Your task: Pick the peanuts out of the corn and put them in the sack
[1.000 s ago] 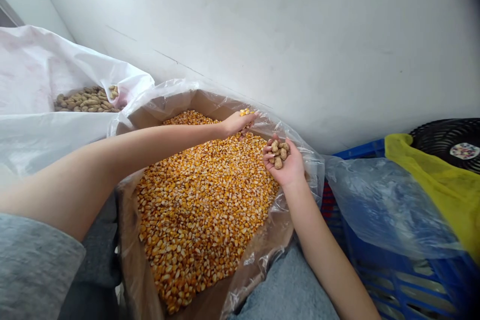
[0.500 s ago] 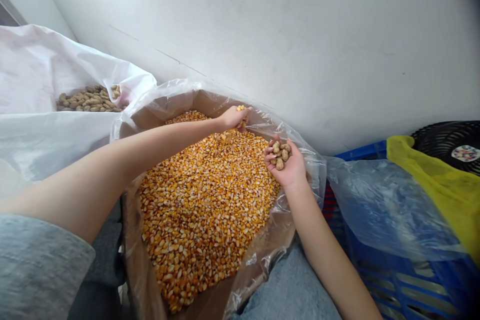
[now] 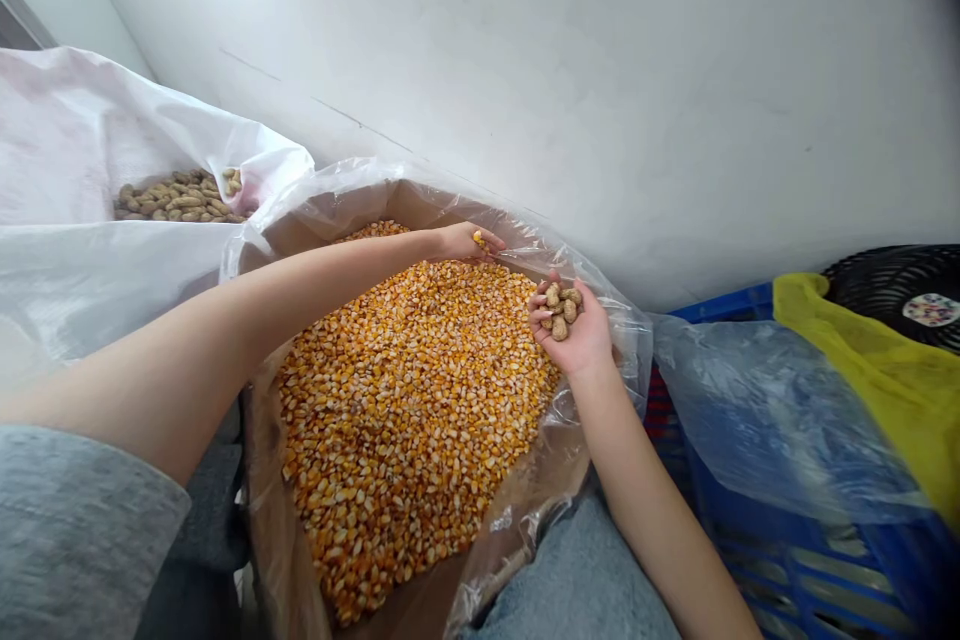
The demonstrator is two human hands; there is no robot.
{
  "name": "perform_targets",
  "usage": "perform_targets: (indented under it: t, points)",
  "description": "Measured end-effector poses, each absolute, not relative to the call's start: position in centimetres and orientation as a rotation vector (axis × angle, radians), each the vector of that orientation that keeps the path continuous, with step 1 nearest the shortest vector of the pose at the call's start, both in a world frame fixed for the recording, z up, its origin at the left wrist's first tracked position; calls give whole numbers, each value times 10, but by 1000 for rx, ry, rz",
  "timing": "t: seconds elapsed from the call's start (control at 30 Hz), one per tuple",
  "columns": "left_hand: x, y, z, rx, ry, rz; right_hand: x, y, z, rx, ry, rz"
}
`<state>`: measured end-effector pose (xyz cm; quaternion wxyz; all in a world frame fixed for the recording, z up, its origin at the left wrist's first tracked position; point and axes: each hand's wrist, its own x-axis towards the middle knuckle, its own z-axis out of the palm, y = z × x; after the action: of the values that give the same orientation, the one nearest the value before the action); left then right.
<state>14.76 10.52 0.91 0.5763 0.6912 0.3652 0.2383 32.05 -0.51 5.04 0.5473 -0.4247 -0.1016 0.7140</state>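
Observation:
My left hand (image 3: 463,242) hangs low over the far side of a heap of dried yellow corn kernels (image 3: 409,420), its fingers curled around a kernel or two (image 3: 478,238). My right hand (image 3: 564,327) is cupped palm up near the heap's right edge, with several shelled-intact peanuts (image 3: 559,312) resting in it. The corn fills a cardboard box (image 3: 330,220) lined with a transparent plastic bag (image 3: 611,330). To the upper left, a white woven sack (image 3: 90,140) holds in-shell peanuts (image 3: 176,198).
A white wall (image 3: 525,70) rises behind the box. To the right stands a blue plastic crate (image 3: 810,570) under a transparent plastic sheet (image 3: 765,420), with a yellow bag (image 3: 862,360) and a black round grille (image 3: 892,285) beyond it.
My left hand has dropped lower toward the corn and closed more, with fewer kernels showing in it. My right hand and its peanuts stay nearly still.

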Motion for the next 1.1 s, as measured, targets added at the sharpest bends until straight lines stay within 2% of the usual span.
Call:
perform_targets:
  t: [0.2,0.4,0.8,1.0,1.1]
  points:
    - [130,99,0,2187,831,181,322,-5,49,-1006,-249,1693]
    - [121,61,-35,2490,858,48,322,-5,47,-1010,-255,1690]
    - [160,-24,-35,2465,989,131,322,-6,47,-992,-282,1708]
    - [195,-77,-21,2927,742,362,321,-7,49,-976,-256,1710]
    - [215,-92,-23,3151,651,304,321,-8,50,-973,-243,1713]
